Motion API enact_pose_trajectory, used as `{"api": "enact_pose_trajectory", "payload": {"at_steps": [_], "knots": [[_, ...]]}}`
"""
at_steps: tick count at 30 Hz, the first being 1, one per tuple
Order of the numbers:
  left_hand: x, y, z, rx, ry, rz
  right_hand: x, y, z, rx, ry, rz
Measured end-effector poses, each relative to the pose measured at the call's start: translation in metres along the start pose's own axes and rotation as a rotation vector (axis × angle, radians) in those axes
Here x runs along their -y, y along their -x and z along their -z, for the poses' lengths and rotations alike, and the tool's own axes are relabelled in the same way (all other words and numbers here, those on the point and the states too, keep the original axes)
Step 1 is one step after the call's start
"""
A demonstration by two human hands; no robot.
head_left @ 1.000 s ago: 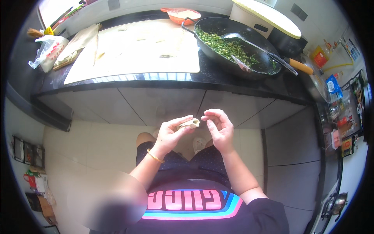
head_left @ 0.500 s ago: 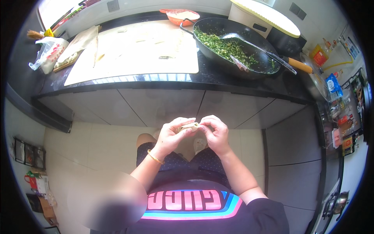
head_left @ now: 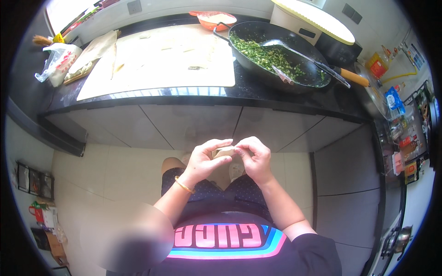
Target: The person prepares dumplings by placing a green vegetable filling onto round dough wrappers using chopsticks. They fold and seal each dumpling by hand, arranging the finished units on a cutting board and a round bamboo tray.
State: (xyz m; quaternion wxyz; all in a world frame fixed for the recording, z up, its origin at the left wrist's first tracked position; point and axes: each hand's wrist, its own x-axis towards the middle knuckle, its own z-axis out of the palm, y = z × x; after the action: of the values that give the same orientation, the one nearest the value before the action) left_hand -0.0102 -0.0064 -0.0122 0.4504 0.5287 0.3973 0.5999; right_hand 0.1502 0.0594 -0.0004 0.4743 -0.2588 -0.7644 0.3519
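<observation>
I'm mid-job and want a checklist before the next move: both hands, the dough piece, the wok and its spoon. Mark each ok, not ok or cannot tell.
1. Left hand holding the folded dough piece: ok.
2. Right hand fingertips at the piece's right end: ok.
3. Right end fully closed: cannot tell; fingers cover it.
4. Wok standing on the counter, chopped greens inside: ok.
5. Metal spoon wholly inside the wok: not ok; its handle crosses the rim.

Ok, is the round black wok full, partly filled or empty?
Partly filled: chopped green food lies across the left and middle of the wok, its upper-right inner wall bare.
</observation>
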Motion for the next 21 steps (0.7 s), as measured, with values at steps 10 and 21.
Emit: {"api": "enact_pose_trajectory", "payload": {"at_steps": [10, 21], "knots": [[-0.009, 0.0, -0.003, -0.042, -0.158, 0.005, 0.007, -0.007, -0.001, 0.057, 0.06, 0.067], [-0.011, -0.002, -0.005, -0.123, -0.363, -0.054, 0.021, -0.017, 0.003, 0.142, 0.214, 0.284]]}}
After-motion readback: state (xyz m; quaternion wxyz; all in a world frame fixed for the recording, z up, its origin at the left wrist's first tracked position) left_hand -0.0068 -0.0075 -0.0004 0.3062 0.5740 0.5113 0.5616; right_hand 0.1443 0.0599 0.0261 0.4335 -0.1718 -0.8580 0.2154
